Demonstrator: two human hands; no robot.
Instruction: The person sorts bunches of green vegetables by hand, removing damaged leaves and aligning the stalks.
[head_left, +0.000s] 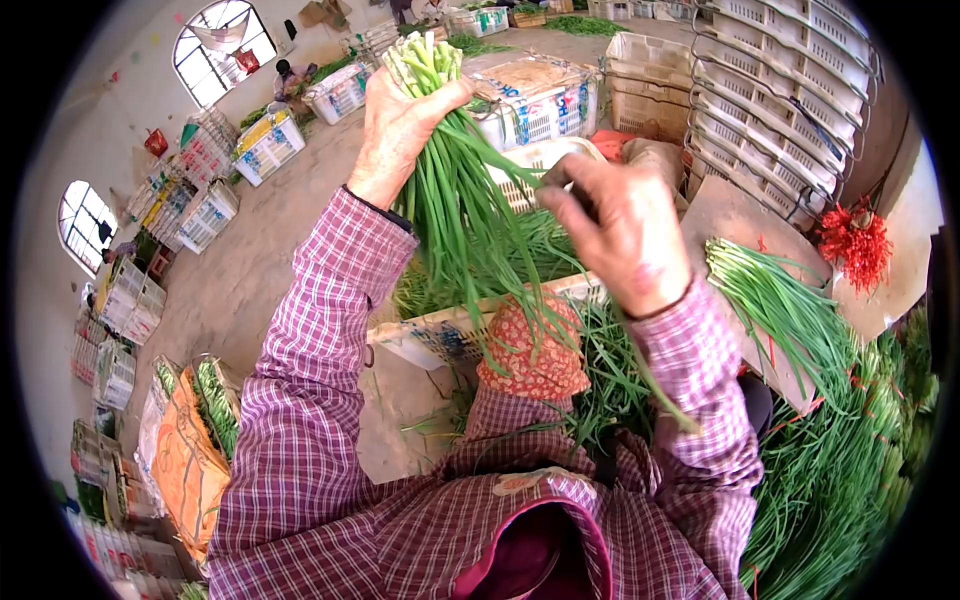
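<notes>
My left hand [395, 135] is raised and wrapped round a bunch of garlic chives [455, 190], its pale cut ends up and green leaves hanging down. To its right, my right hand [620, 225] is slightly blurred, with thumb and fingers pinched together where a few leaves from the bunch reach it. A single loose stalk [660, 385] shows below that hand, in front of the right sleeve. Under the bunch stands a white plastic crate [440, 335] with more green leaves in it. A flower-patterned cloth [535, 350] covers my knee.
Another chive bundle [765, 295] lies on a board [715, 215] at right, above a large heap of chives [820, 500]. Red ties [855, 245] hang beside it. Stacked crates [775, 105] rise behind. Filled crates [268, 148] and other people are farther back.
</notes>
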